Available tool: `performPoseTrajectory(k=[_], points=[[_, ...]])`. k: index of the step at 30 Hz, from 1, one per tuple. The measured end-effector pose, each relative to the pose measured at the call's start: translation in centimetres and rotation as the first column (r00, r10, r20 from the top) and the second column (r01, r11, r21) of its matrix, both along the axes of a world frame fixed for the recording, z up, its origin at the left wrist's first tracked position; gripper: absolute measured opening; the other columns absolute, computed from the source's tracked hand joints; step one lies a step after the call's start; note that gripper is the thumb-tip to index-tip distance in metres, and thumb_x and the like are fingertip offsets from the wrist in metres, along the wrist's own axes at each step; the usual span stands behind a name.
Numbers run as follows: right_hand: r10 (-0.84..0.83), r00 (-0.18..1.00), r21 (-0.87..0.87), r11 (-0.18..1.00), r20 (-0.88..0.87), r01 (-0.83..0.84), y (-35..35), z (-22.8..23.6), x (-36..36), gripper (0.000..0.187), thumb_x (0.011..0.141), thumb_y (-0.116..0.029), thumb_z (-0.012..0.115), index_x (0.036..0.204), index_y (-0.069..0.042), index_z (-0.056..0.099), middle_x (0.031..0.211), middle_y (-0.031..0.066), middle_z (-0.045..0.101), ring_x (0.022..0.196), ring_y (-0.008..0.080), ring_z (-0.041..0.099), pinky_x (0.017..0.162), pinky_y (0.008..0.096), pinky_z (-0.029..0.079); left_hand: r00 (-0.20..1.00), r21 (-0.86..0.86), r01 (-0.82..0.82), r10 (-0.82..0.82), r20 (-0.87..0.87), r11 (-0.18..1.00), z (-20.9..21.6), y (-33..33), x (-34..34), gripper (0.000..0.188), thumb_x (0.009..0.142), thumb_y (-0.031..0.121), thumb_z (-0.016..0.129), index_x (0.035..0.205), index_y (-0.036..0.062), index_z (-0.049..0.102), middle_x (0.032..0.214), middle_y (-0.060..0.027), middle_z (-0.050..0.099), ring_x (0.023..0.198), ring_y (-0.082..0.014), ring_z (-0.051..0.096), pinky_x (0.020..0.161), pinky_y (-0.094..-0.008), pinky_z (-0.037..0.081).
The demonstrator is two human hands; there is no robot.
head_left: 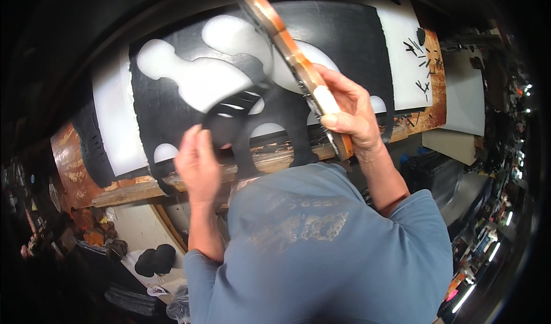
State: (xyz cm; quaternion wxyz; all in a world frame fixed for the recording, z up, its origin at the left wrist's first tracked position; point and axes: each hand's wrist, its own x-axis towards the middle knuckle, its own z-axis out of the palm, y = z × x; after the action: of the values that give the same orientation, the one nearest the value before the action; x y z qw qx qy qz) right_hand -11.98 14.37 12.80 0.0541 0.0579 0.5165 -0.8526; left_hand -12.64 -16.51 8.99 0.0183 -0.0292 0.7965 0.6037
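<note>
My right hand (pixel 357 113) grips a long, curved cutting die (pixel 285 44) with an orange edge, raised at a slant above the bench. Its thumb and fingers close around the die's near end. On the left, my left hand (pixel 198 160) is blurred, with its fingers closed on a black sole-shaped piece (pixel 227 126); slits show near the piece's upper end. Beneath both hands lies a black sheet (pixel 338 22) with several sole-shaped cutouts. White board (pixel 115 117) shows through these openings and at both sides of the sheet.
Thin black scraps (pixel 422 57) lie on the board's right end. A worn wooden bench edge (pixel 132 193) runs along the near side, with offcuts beside it. Black rounded pieces (pixel 155 260) rest at lower left. A dark plastic-wrapped stack (pixel 436 172) stands at right.
</note>
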Motion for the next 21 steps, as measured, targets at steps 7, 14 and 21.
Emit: performPoseTrajectory(k=[7,14,21], points=[[0.003,0.997,0.384,0.923,-0.075,0.026,2.3,-0.2,-0.3,0.086,0.076,-0.016,0.091,0.151,0.008,0.056,0.15,0.0181,0.056,0.133,0.0254,0.059,0.116,0.0395,0.046,0.988,0.094,-0.086,0.072,0.137,0.992,0.5,-5.9,-1.0,0.03,0.113,0.01,0.055,0.135,-0.0063,0.065,0.121,-0.0076,0.072,0.104,-0.0123,0.067,0.099,-0.0305,0.056],[0.181,0.948,0.961,0.135,-0.263,0.241,1.7,-3.1,-0.1,0.085,0.065,-0.023,0.089,0.145,-0.004,0.066,0.153,0.0265,0.05,0.133,0.042,0.051,0.112,0.0504,0.046,0.977,0.206,-0.203,0.183,0.109,0.957,-0.4,-5.4,-2.3,0.033,0.108,0.006,0.066,0.138,-0.009,0.064,0.122,-0.0097,0.075,0.109,-0.0125,0.069,0.099,-0.0278,0.054],[0.159,0.963,0.976,0.066,-0.216,0.208,0.8,-3.7,0.2,0.083,0.068,-0.017,0.085,0.148,-0.006,0.063,0.157,0.0268,0.046,0.138,0.0437,0.047,0.114,0.053,0.044,0.822,0.029,-0.469,0.449,-0.349,0.882,-0.2,-15.7,-5.0,0.029,0.108,0.007,0.065,0.132,-0.0079,0.068,0.115,-0.0088,0.075,0.103,-0.0121,0.068,0.094,-0.0272,0.054]])
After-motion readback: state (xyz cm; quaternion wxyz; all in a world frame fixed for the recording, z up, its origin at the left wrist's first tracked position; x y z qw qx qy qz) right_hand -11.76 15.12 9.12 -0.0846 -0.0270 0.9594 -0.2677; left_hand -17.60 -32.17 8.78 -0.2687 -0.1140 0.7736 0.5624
